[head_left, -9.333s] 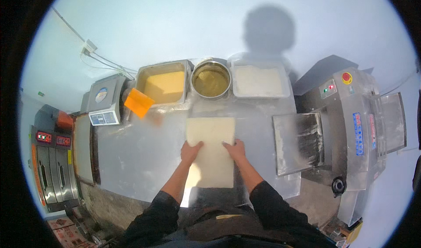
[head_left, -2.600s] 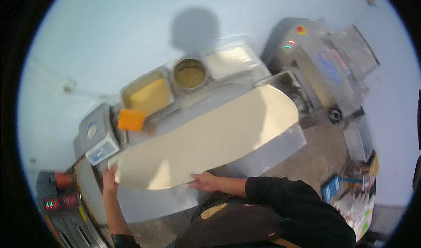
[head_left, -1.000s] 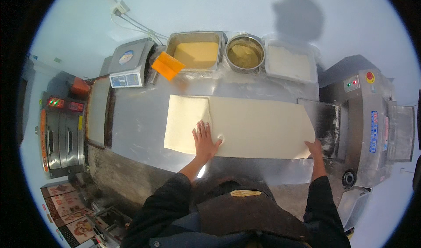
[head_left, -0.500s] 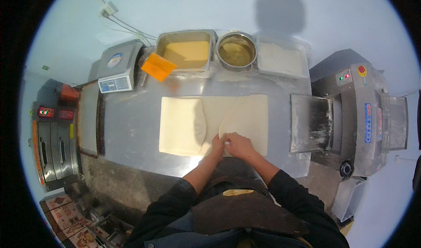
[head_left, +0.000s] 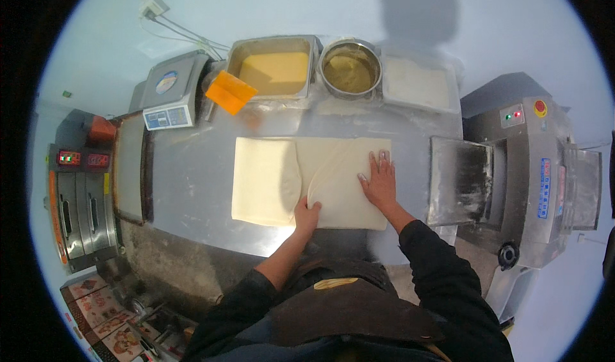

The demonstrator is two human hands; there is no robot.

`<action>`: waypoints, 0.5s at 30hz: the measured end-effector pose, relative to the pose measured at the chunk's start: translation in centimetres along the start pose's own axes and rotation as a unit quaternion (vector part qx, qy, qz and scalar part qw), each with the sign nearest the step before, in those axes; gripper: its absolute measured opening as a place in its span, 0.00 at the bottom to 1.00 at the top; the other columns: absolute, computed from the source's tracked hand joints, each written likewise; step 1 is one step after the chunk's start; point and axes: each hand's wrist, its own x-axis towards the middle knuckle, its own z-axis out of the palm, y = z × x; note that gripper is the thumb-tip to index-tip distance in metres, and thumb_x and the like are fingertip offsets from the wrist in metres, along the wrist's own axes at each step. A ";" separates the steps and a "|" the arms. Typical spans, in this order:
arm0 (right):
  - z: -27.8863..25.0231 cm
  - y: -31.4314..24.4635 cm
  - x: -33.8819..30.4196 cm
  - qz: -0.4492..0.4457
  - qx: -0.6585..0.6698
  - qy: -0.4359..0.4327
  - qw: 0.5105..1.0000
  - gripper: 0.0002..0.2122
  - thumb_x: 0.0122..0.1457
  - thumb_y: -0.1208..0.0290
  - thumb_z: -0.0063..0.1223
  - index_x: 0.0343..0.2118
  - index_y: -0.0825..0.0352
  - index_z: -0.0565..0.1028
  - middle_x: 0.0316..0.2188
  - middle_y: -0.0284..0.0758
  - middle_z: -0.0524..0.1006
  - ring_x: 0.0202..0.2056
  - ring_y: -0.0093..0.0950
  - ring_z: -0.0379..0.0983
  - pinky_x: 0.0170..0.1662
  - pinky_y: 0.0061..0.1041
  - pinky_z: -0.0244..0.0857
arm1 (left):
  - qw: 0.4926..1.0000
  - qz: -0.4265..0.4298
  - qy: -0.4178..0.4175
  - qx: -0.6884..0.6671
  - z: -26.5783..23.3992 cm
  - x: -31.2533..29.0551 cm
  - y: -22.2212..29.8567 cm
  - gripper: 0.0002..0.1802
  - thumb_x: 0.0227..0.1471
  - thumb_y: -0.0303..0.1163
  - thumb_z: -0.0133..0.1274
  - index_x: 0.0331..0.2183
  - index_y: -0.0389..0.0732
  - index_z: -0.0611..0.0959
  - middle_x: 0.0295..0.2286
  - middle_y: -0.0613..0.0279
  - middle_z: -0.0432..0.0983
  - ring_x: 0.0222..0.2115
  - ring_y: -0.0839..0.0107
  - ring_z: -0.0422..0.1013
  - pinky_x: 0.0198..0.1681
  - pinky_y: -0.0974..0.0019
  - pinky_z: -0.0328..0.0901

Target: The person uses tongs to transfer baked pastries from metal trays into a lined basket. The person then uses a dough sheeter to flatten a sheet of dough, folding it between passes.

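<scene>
A pale dough sheet (head_left: 264, 183) lies on the metal table with both ends folded in toward the middle. The two rounded flap edges have a narrow strip of single layer between them. At the near side of this gap, my left hand (head_left: 306, 217) is closed on the dough by the right flap's edge, thumb uppermost; its other fingers are partly hidden. My right hand (head_left: 382, 181) rests flat on the right flap near its outer edge, fingers spread, with white flour on the fingertips.
Along the back stand a scale (head_left: 170, 93), an orange scraper (head_left: 231, 93), a steel pan (head_left: 311, 74) of yellow mixture, a round pot (head_left: 378, 74) and a flour tub (head_left: 419, 83). A roller machine (head_left: 522, 170) is right; a tray (head_left: 131, 170) and an oven (head_left: 83, 202) are left.
My right hand has left my left hand at the near edge and moved right and away onto the flap, opening flat. My left hand and the right flap's edge have shifted slightly left.
</scene>
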 end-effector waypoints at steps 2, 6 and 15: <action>0.0 0.1 -0.2 -0.017 0.001 -0.014 1.000 0.38 0.64 0.50 0.54 0.72 0.65 0.55 0.72 0.51 0.50 0.74 0.46 0.40 0.74 0.52 0.36 | 0.999 0.016 0.021 0.018 -0.3 -0.6 -0.4 0.20 0.52 0.29 0.60 0.47 0.33 0.82 0.34 0.49 0.84 0.37 0.57 0.80 0.44 0.58 0.72; -0.1 0.9 0.0 -0.027 -0.018 -0.054 0.998 0.39 0.64 0.48 0.54 0.72 0.64 0.55 0.73 0.50 0.49 0.75 0.45 0.40 0.74 0.51 0.32 | 0.990 0.057 0.093 0.092 -4.4 -0.6 -0.3 0.20 0.49 0.29 0.62 0.46 0.35 0.82 0.35 0.51 0.81 0.39 0.55 0.78 0.47 0.56 0.71; -0.2 1.0 -10.8 -0.217 -0.009 -0.208 0.954 0.37 0.63 0.47 0.55 0.69 0.65 0.59 0.70 0.49 0.55 0.73 0.48 0.45 0.74 0.53 0.36 | 0.911 0.014 0.191 0.366 -19.3 10.7 -1.5 0.42 0.43 0.45 0.71 0.54 0.30 0.75 0.50 0.43 0.73 0.50 0.46 0.72 0.55 0.50 0.68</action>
